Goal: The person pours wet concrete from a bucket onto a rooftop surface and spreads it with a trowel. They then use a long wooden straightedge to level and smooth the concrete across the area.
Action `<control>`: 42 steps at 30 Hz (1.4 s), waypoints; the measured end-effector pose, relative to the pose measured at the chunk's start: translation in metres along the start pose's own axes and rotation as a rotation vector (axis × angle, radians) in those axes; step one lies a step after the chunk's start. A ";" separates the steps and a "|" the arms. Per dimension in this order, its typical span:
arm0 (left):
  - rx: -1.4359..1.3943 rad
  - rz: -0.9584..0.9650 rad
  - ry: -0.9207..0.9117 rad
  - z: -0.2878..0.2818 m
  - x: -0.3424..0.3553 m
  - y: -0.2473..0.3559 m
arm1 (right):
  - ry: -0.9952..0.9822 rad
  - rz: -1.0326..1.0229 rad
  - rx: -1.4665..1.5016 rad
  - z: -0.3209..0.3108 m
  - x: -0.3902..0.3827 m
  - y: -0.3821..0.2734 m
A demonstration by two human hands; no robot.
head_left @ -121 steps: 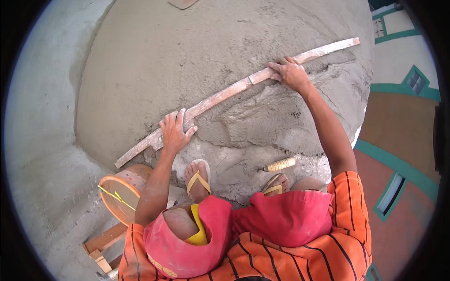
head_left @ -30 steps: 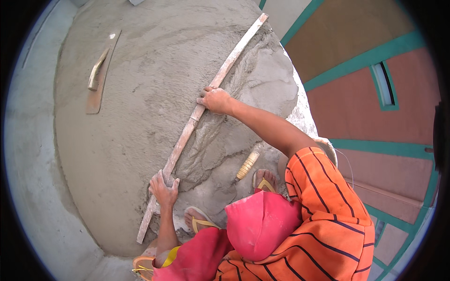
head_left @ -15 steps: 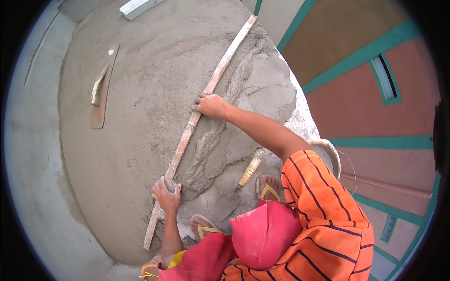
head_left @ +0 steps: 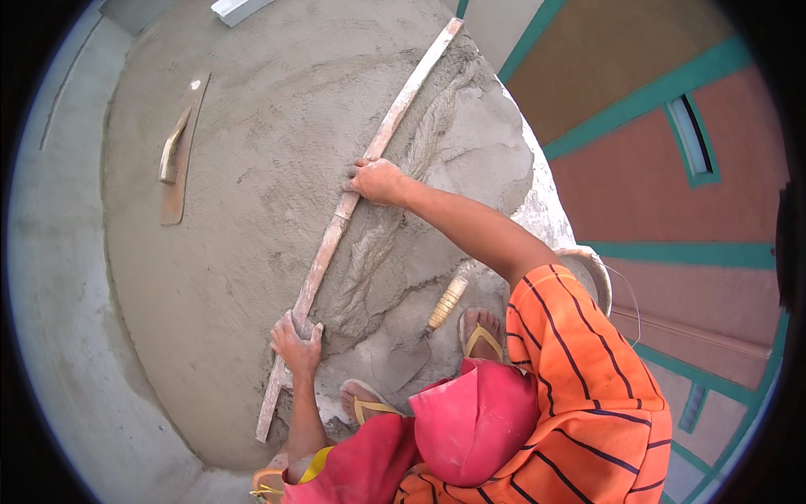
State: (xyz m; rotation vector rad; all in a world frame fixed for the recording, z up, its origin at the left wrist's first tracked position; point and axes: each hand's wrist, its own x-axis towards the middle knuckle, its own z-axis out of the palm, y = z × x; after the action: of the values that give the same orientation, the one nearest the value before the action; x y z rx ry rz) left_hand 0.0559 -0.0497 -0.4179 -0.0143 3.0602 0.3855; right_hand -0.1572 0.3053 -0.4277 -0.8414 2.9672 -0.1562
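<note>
A long pale wooden straightedge lies diagonally across wet grey mortar. My left hand grips its lower part, fingers wrapped over it. My right hand grips it higher up, fingers closed round the bar. To the right of the bar is a rough, ridged band of mortar. A small trowel with a ribbed cream handle lies near my sandalled feet, its blade caked with mortar.
A long float with a curved handle rests on the left. A pale bar lies at the top. A low wall runs along the left. A bucket is beside my right arm, past which is a coloured wall with teal bands.
Over four seconds the straightedge has turned to a steeper diagonal, with both hands still on it, and the view has swung round. In the last half second it has shifted slightly.
</note>
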 end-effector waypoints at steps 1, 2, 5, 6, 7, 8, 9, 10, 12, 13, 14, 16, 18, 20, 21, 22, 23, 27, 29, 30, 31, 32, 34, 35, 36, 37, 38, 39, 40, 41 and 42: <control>0.014 -0.020 0.000 0.000 0.005 0.002 | -0.024 0.011 0.009 -0.003 0.007 0.001; 0.025 -0.034 0.009 0.000 0.015 0.005 | 0.006 0.051 0.005 -0.006 0.014 0.000; 0.028 -0.022 0.033 0.003 0.034 -0.003 | -0.076 0.143 -0.057 -0.010 0.039 -0.005; 0.051 -0.046 0.036 0.002 0.032 -0.003 | 0.044 0.098 -0.035 -0.012 0.038 -0.012; 0.083 -0.077 0.030 -0.002 0.028 -0.002 | 0.159 0.056 0.005 -0.018 0.027 -0.026; 0.088 -0.071 0.036 -0.002 0.026 -0.002 | 0.178 -0.037 0.076 -0.025 0.008 -0.038; 0.084 -0.051 0.056 0.000 0.028 0.000 | 0.211 -0.119 0.133 -0.030 -0.014 -0.043; 0.087 -0.046 0.034 0.001 0.023 0.001 | 0.043 -0.168 0.265 -0.026 -0.047 -0.056; 0.076 -0.024 0.055 0.001 0.031 0.003 | -0.387 -0.255 0.333 -0.050 -0.118 -0.092; 0.072 -0.033 0.052 0.000 0.034 0.005 | -0.523 -0.340 0.225 -0.044 -0.146 -0.105; 0.063 -0.034 0.054 -0.001 0.031 0.004 | -0.544 -0.445 0.146 -0.011 -0.176 -0.116; 0.042 -0.032 0.060 0.002 0.033 0.000 | -0.480 -0.522 0.097 0.011 -0.215 -0.133; 0.032 -0.032 0.051 0.003 0.033 0.002 | -0.471 -0.517 -0.089 0.030 -0.227 -0.143; 0.019 -0.047 0.042 -0.003 0.031 -0.002 | -0.441 -0.495 -0.023 0.024 -0.223 -0.147; 0.010 -0.048 0.025 -0.003 0.030 -0.003 | -0.431 -0.482 0.017 0.010 -0.219 -0.146; -0.001 -0.050 0.008 -0.002 0.032 -0.003 | -0.391 -0.462 0.006 -0.005 -0.215 -0.140; -0.018 -0.033 0.016 -0.002 0.032 -0.004 | -0.354 -0.415 0.025 -0.025 -0.210 -0.127; -0.041 -0.021 0.006 -0.005 0.032 -0.006 | -0.317 0.053 0.210 -0.087 -0.186 -0.029; -0.025 -0.033 0.008 -0.009 0.028 -0.009 | -0.129 0.376 0.364 -0.117 -0.175 0.027; -0.030 -0.013 0.013 -0.007 0.029 -0.008 | 0.092 0.482 0.455 -0.103 -0.178 0.063; -0.035 0.005 0.018 -0.004 0.032 -0.006 | 0.317 0.581 0.541 -0.082 -0.178 0.101; -0.034 0.005 0.014 -0.003 0.034 -0.005 | 0.362 0.739 0.677 -0.075 -0.173 0.136; -0.029 0.009 0.000 -0.001 0.036 -0.001 | 0.346 0.948 0.934 -0.051 -0.174 0.215; -0.030 0.007 -0.009 -0.003 0.036 -0.001 | 0.349 0.996 1.067 -0.042 -0.172 0.238; -0.032 0.001 -0.014 -0.004 0.035 -0.001 | 0.356 1.046 1.194 -0.040 -0.168 0.257; -0.034 -0.003 -0.019 -0.005 0.035 -0.001 | 0.438 1.104 1.329 -0.035 -0.165 0.272; -0.041 0.003 -0.012 -0.006 0.032 -0.004 | 0.512 1.159 1.465 -0.036 -0.159 0.275; -0.048 0.010 -0.005 -0.007 0.030 -0.006 | 0.465 1.190 1.439 -0.039 -0.155 0.279; -0.057 0.019 0.001 -0.007 0.030 -0.007 | 0.420 1.220 1.411 -0.045 -0.152 0.285; -0.052 -0.002 -0.017 -0.008 0.030 -0.004 | 0.371 1.250 1.379 -0.050 -0.150 0.291; -0.048 -0.021 -0.034 -0.010 0.031 0.000 | 0.307 1.258 1.386 -0.050 -0.149 0.301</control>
State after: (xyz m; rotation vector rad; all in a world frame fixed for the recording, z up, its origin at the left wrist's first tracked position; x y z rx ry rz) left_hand 0.0246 -0.0522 -0.4097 -0.0419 3.0137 0.4526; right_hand -0.1908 0.6425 -0.4079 1.1421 2.0369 -1.8598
